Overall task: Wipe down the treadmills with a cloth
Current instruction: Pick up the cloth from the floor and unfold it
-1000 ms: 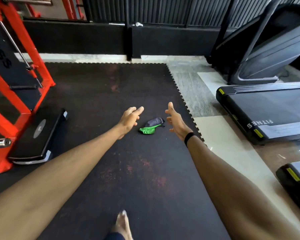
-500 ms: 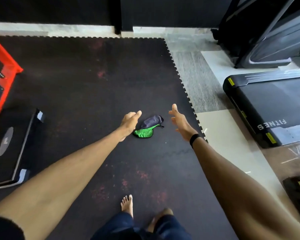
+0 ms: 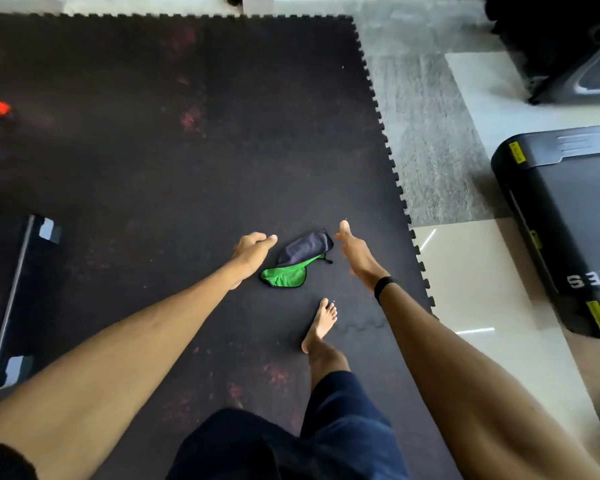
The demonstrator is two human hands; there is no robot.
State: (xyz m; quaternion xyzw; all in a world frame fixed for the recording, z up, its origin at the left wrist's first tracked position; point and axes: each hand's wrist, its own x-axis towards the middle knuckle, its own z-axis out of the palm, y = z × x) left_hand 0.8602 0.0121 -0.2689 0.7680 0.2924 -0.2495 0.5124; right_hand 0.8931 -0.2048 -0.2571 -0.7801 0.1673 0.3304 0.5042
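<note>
**Two hands closing on one cloth**

Two broad surfaces are seen first: the dark rubber mat [image 3: 153,150] filling the floor, and the black treadmill [image 3: 561,237] set well apart at the right on pale tile. Neither has been touched with a cloth yet, so the wiping is judged not begun.

Both arms are stretched forward and down. The left hand [image 3: 252,252] is shown with fingers loosely curled, nothing held; the right hand [image 3: 355,252] is shown with fingers straight and relaxed, nothing held. A black band [image 3: 383,285] is worn at the right wrist, and a bare foot [image 3: 321,322] is planted just behind.

Smallest of all, the cloth [image 3: 297,261] lies crumpled on the mat, grey over green, directly between the two hands and just beyond the foot. Its long axis runs from near-left to far-right. The gaps look about even, the right hand perhaps nearer the grey end.
</note>
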